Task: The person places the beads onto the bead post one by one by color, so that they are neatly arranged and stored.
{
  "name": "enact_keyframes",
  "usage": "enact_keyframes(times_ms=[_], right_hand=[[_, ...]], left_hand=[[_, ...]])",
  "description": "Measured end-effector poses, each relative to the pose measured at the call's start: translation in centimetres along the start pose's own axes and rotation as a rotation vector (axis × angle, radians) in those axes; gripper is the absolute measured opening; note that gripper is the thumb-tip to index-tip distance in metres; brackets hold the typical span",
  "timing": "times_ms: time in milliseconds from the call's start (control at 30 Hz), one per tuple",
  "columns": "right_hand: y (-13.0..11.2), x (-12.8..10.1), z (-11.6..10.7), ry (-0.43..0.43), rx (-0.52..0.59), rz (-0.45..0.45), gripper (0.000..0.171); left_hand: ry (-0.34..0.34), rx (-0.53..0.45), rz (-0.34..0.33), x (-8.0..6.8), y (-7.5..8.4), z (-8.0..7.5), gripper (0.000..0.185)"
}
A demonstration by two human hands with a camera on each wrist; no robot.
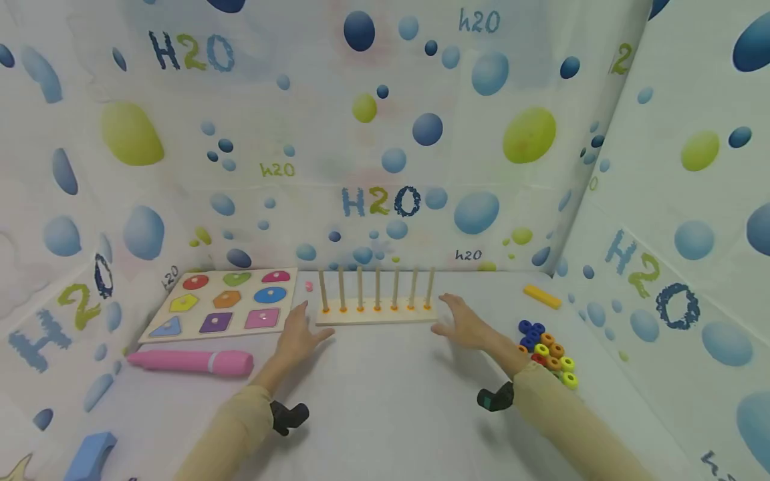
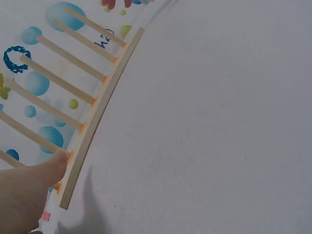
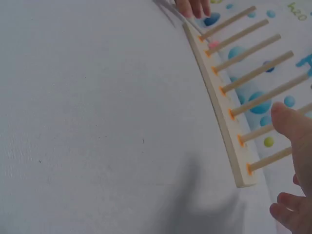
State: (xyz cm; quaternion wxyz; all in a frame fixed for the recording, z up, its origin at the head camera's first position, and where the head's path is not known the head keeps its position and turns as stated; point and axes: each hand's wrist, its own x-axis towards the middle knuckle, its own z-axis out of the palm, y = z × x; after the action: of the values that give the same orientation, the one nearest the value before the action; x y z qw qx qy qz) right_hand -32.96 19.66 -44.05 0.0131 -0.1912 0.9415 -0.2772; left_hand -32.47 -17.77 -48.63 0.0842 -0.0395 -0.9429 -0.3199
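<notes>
Peg board (image 1: 377, 314) lying crosswise on desk (image 1: 385, 401), long axis left-right. Left hand (image 1: 299, 336) touching left end, right hand (image 1: 466, 324) flanking right end; both grips spread, clasping nothing.

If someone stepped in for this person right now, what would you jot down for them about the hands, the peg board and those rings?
Left hand: fingers relaxed, at the left end of the wooden peg board, a fingertip against its end; it holds nothing.
Right hand: fingers spread, at the board's right end, gripping nothing.
Peg board: flat on the white table, seven upright pegs, all bare.
Coloured rings: loose in a pile on the table to the right of the right forearm.
Done: no ring is on a peg.
Left: every ring, judging by the bare pegs.
</notes>
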Motion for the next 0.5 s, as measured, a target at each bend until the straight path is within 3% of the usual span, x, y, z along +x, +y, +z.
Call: enact_keyframes(times_ms=[67, 233, 500], right_hand=[[0.8, 0.2, 0.4, 0.076, 0.081, 0.01, 0.065], [2.4, 1.1, 1.7, 0.254, 0.204, -0.012, 0.037], [3.5, 1.2, 1.7, 0.299, 0.131, 0.058, 0.027]], left_hand=[[0.014, -0.036, -0.055, 0.2, 0.1, 0.3, 0.087], [0.048, 0.05, -0.086, 0.4, -0.1, 0.5, 0.069], [0.033, 0.083, -0.001, 1.5, -0.4, 1.3, 0.056]])
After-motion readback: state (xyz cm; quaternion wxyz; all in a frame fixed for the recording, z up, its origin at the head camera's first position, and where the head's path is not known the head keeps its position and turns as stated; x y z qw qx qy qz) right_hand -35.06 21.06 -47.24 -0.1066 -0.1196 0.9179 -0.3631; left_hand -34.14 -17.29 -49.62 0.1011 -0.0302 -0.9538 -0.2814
